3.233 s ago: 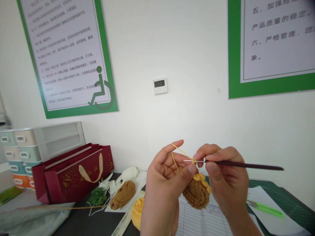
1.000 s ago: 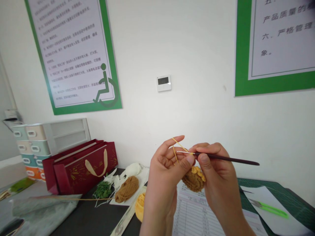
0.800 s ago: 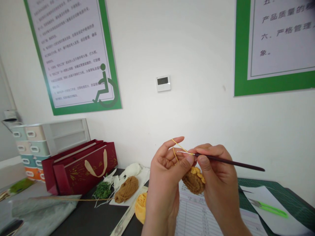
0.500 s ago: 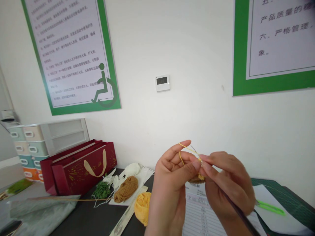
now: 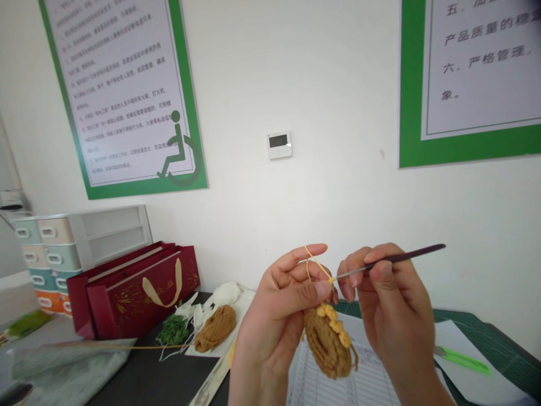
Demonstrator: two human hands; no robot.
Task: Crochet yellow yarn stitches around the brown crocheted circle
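Holding a brown crocheted piece (image 5: 327,347) up in the air above the bench (image 5: 160,378), pinching its yellow-trimmed top edge between the thumb and closed fingers of the left hand (image 5: 279,316). Running a yellow yarn strand (image 5: 315,264) over the outstretched left forefinger and down to the piece. Gripping a dark crochet hook (image 5: 393,259) in the right hand (image 5: 393,304), curling the fingers tight round its shaft and touching its metal tip to the strand just beside the left thumb. Dangling the piece over a printed sheet (image 5: 308,386) lying on the bench. Leaving a brown yarn skein (image 5: 215,327) and red gift bags (image 5: 127,287) off to the left, green snips (image 5: 462,360) resting on white paper to the right.
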